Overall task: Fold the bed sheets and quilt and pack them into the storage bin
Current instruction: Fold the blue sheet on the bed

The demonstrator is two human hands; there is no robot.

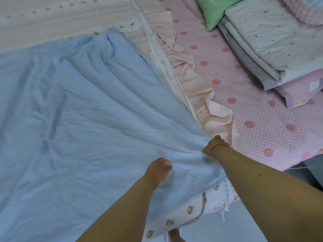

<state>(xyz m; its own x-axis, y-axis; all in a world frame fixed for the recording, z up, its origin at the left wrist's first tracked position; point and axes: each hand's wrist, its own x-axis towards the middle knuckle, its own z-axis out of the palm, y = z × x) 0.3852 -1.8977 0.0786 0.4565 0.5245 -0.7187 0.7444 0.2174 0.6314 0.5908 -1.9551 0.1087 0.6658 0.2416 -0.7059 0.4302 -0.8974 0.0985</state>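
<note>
Two hands show: the left hand (pixel 161 165) and the right hand (pixel 215 144). One blue sheet (pixel 83 119) is spread out. Under the blue sheet lies one bear-print quilt (pixel 189 209) with one pink ruffled edge (pixel 201 88) running along the sheet's far-right side. Beyond that ruffle there is one pink flower-dotted bed cover (pixel 253 110). On that cover, well away from the blue sheet, sit one green pillow (pixel 215 9), one folded grey-white quilt (pixel 272 44), and one folded pink piece (pixel 304 91) under it.

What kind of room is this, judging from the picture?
Most likely a bedroom: a bed with a pink flowered sheet, a green pillow, folded bedding, and a blue sheet spread out.
</note>
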